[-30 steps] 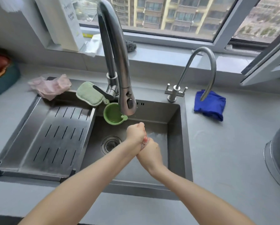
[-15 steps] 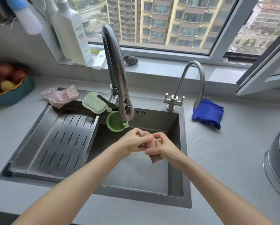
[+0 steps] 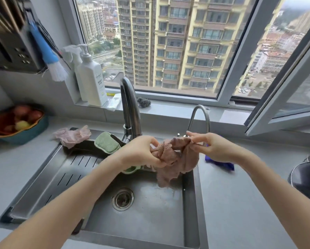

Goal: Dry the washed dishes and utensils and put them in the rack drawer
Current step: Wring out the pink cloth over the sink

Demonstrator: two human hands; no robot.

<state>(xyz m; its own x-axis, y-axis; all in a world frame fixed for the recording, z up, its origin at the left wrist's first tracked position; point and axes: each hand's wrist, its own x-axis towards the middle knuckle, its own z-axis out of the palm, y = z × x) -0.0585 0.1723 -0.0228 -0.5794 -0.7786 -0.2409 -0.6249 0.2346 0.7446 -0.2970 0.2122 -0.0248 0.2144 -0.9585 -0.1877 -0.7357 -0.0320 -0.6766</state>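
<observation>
Now crumpled pinkish-brown dishcloth point(image 3: 174, 157) strung left-right btwn both hands over steel sink point(image 3: 190, 209); left hand point(image 3: 141, 151) fingers bunch it, right hand point(image 3: 207, 147) fingers pinch corner; equally near.

The only printing in view stands on the white pump bottle point(image 3: 91, 79) on the window sill point(image 3: 168, 106), at the left. Its front carries a short vertical line of grey lettering and below it a few smaller lines, with a small yellow mark near the base. All of it is too small and blurred to read.
</observation>
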